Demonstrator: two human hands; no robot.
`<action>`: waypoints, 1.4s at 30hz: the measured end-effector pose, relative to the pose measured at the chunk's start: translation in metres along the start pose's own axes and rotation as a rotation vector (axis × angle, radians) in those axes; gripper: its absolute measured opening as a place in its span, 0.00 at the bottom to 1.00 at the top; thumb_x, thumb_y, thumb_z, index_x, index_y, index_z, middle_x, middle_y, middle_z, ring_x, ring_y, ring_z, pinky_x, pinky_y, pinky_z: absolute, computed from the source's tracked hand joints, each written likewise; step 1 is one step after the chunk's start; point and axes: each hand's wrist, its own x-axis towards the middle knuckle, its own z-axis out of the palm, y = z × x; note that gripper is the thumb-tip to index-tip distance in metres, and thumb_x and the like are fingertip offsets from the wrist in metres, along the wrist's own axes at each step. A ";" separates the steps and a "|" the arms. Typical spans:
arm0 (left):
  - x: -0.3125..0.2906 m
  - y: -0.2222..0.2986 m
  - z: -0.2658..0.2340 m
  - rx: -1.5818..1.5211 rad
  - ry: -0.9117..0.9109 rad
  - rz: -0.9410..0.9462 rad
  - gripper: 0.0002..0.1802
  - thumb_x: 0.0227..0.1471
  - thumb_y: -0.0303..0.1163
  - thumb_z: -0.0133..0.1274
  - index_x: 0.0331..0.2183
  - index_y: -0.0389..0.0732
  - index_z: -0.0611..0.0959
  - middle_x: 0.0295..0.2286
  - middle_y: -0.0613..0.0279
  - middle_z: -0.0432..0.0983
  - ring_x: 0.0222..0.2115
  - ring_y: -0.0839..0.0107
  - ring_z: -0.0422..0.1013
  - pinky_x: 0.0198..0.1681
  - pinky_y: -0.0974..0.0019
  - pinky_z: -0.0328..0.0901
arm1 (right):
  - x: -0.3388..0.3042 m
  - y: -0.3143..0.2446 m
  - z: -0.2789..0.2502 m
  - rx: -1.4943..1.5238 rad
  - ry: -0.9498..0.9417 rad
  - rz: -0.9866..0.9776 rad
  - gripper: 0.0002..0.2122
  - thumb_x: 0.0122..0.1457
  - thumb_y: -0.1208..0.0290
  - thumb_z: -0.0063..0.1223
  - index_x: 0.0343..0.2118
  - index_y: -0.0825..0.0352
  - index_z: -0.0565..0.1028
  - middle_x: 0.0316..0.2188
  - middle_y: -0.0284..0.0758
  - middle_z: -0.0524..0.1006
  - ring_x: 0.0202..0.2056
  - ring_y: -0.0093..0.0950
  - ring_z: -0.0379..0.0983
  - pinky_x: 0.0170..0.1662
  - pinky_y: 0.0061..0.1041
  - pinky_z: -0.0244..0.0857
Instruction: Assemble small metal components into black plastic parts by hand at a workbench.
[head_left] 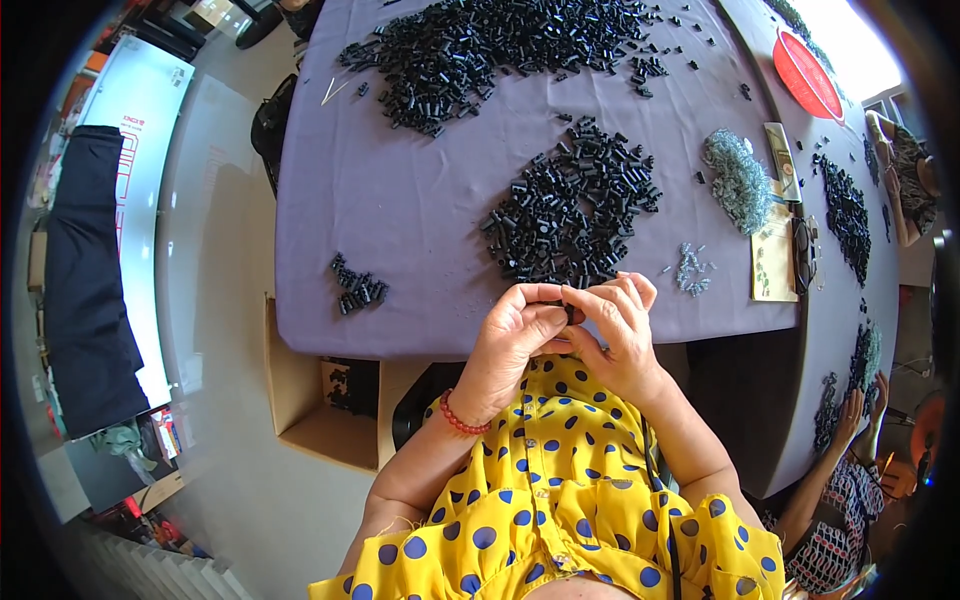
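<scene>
My left hand [522, 332] and my right hand [616, 326] meet at the table's near edge, fingers pinched together. Between their fingertips is a small black plastic piece [572, 314], mostly covered by the fingers. Just beyond lies a pile of short black cylindrical pieces [575, 205]. To the right of my right hand are a few small clear pieces [690, 270]. Farther right sits a heap of tiny clear grey-green pieces [738, 180]. A small cluster of black pieces [357, 287] lies to the left of my hands.
A larger black heap [500, 50] covers the far side of the purple-grey tablecloth [400, 200]. Glasses [803, 255], a yellowish card [772, 268] and a red basket [808, 75] are at the right. An open cardboard box [325, 445] stands below left. Another person's hands [860, 410] work at lower right.
</scene>
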 end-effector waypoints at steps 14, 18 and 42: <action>-0.002 0.016 -0.005 0.090 -0.038 -0.064 0.20 0.63 0.23 0.52 0.56 0.34 0.70 0.41 0.57 0.79 0.42 0.72 0.78 0.48 0.69 0.75 | 0.001 -0.005 -0.008 -0.041 -0.103 0.015 0.23 0.47 0.69 0.69 0.48 0.64 0.78 0.32 0.28 0.77 0.33 0.28 0.73 0.55 0.42 0.53; 0.000 0.015 -0.012 0.043 -0.070 -0.143 0.21 0.63 0.23 0.53 0.56 0.34 0.70 0.43 0.57 0.77 0.42 0.73 0.78 0.48 0.68 0.75 | -0.002 -0.005 -0.006 -0.054 -0.092 -0.032 0.23 0.47 0.68 0.70 0.47 0.64 0.78 0.32 0.28 0.77 0.32 0.27 0.73 0.55 0.42 0.53; -0.024 0.025 -0.060 0.454 0.290 0.295 0.28 0.55 0.24 0.63 0.55 0.35 0.71 0.33 0.62 0.76 0.31 0.78 0.73 0.37 0.74 0.72 | -0.003 0.002 -0.009 -0.116 -0.156 -0.003 0.19 0.52 0.79 0.64 0.48 0.65 0.78 0.33 0.32 0.78 0.35 0.30 0.75 0.56 0.40 0.57</action>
